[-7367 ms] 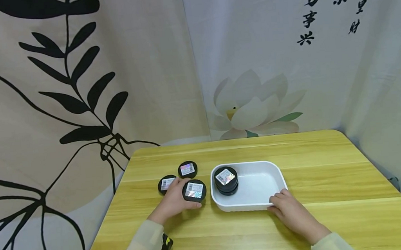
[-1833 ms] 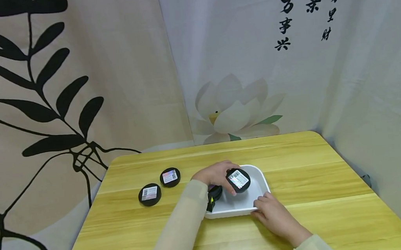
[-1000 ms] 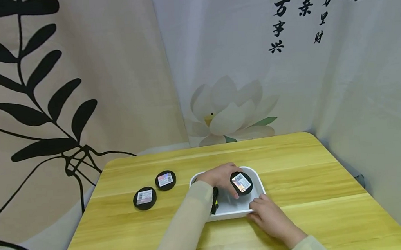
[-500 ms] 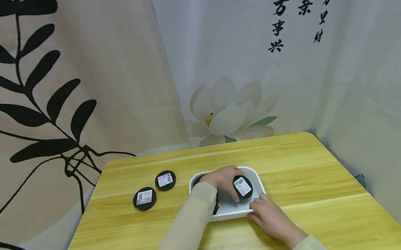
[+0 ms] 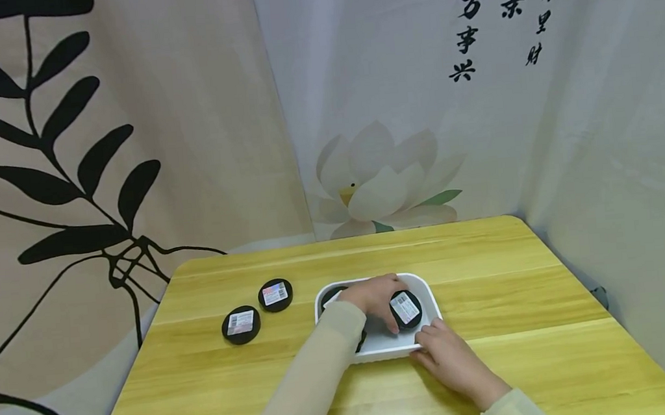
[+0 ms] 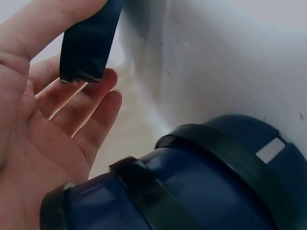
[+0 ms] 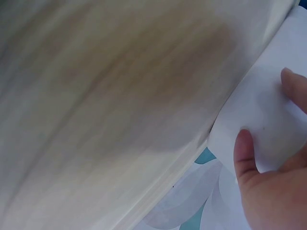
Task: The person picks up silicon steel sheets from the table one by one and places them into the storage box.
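Near the middle of my table (image 5: 490, 273), at the 3 o'clock side of a white tray (image 5: 387, 345), my left hand (image 5: 374, 294) pinches a round black container (image 5: 406, 310) between thumb and fingers, its pale label facing up; I cannot tell whether it touches the tray's floor. At 10 o'clock inside the tray, another black container (image 5: 331, 293) sits partly hidden behind my wrist. My right hand (image 5: 461, 365) grips the tray's rim at its 4 o'clock corner, fingers curled over the edge. Outside the tray, two labelled containers lie near each other but apart on the wood: the nearer one (image 5: 241, 325) at 9 o'clock, the farther one (image 5: 275, 295) between 9 and 10. At 12 o'clock, beyond the table, hangs a cloth with a printed pale lotus (image 5: 386, 180).
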### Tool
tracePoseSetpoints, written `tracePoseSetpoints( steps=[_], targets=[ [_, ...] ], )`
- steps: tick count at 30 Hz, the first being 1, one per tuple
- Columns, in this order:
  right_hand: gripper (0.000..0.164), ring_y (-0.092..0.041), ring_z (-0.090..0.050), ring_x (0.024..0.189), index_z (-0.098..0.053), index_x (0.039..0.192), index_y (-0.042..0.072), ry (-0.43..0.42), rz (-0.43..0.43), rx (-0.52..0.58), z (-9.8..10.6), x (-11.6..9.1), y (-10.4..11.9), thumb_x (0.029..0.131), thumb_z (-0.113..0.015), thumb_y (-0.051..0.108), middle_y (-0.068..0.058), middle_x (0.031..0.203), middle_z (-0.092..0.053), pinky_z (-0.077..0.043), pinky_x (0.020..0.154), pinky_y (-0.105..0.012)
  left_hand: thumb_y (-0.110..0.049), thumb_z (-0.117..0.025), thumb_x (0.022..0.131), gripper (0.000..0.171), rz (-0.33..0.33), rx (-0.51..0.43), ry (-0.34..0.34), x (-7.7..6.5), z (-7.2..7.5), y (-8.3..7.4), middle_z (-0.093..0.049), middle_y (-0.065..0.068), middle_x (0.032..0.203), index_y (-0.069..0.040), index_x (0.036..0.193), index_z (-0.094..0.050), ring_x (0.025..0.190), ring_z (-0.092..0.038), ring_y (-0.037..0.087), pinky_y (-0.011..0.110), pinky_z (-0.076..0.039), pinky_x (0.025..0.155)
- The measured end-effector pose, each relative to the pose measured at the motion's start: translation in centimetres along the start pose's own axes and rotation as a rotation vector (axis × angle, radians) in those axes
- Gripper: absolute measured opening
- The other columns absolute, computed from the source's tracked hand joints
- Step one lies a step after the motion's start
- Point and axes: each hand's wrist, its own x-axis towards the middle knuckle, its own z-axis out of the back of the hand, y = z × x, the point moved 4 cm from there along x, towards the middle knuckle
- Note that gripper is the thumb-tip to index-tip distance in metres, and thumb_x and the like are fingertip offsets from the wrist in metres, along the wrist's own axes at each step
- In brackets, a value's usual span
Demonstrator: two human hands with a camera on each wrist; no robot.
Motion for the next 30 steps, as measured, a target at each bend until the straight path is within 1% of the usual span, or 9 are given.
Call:
tracePoseSetpoints(
  steps=[4,7,13,16,22,26,30],
  targets=[
    [0.026,-0.008,-0.042,0.082,-0.057,0.075,0.022,-0.005,0.006,-0.002,-0.1,0.1,0.0,0.081,-0.082,0.025,0.015,0.076,-0.054,-0.041,0.071,-0.027,-0.036,-0.098,0.061,0.086,0.012,0.011,0.003,0.1,-0.2,0.1,-0.055,-0.009,0.136,-0.028,0.136,-0.058,0.114,-0.055,0.007,0.026,-0.046,0.101],
    [0.026,-0.008,-0.041,0.081,-0.057,0.076,0.022,-0.008,0.003,0.005,0.0,0.1,0.0,0.081,-0.082,0.024,0.015,0.076,-0.053,-0.041,0.071,-0.027,-0.037,-0.099,0.059,0.085,0.007,0.03,-0.003,0.4,-0.4,0.3,-0.057,-0.009,0.135,-0.027,0.134,-0.059,0.114,-0.055,0.006,0.024,-0.045,0.102],
    [0.026,-0.008,-0.042,0.081,-0.057,0.075,0.022,-0.018,0.004,0.001,0.0,0.1,0.0,0.08,-0.083,0.024,0.014,0.076,-0.054,-0.041,0.071,-0.027,-0.039,-0.099,0.058,0.075,-0.021,0.102,-0.006,0.7,-0.9,0.2,-0.062,-0.009,0.122,-0.024,0.123,-0.064,0.103,-0.057,0.004,0.022,-0.047,0.097],
    [0.026,-0.008,-0.043,0.082,-0.057,0.075,0.022,-0.019,0.004,0.003,-0.1,0.0,0.0,0.08,-0.083,0.024,0.014,0.077,-0.055,-0.042,0.072,-0.028,-0.038,-0.099,0.057,0.072,-0.019,0.118,-0.013,0.7,-1.0,0.1,-0.063,-0.009,0.118,-0.023,0.12,-0.065,0.101,-0.056,0.004,0.022,-0.048,0.095],
    [0.024,-0.008,-0.043,0.083,-0.059,0.077,0.022,0.003,-0.012,0.004,-0.3,0.0,0.1,0.081,-0.082,0.024,0.014,0.078,-0.056,-0.043,0.073,-0.028,-0.039,-0.099,0.058,0.072,-0.012,0.144,-0.017,0.5,-1.2,-0.1,-0.063,-0.008,0.117,-0.022,0.121,-0.065,0.1,-0.057,0.005,0.023,-0.048,0.096],
    [0.023,-0.008,-0.042,0.083,-0.059,0.078,0.022,0.017,-0.02,0.003,-0.1,0.0,0.1,0.082,-0.081,0.025,0.014,0.078,-0.056,-0.042,0.072,-0.027,-0.041,-0.097,0.06,0.075,0.0,0.172,-0.008,0.4,-1.2,-0.2,-0.063,-0.008,0.121,-0.022,0.125,-0.064,0.103,-0.057,0.006,0.024,-0.048,0.098],
    [0.023,-0.008,-0.041,0.082,-0.058,0.077,0.022,0.014,-0.019,0.002,0.1,0.1,0.1,0.083,-0.081,0.024,0.014,0.078,-0.055,-0.042,0.072,-0.027,-0.043,-0.096,0.062,0.076,0.007,0.209,-0.007,0.4,-1.0,-0.4,-0.063,-0.007,0.124,-0.022,0.127,-0.063,0.106,-0.058,0.007,0.026,-0.048,0.1]
  ],
)
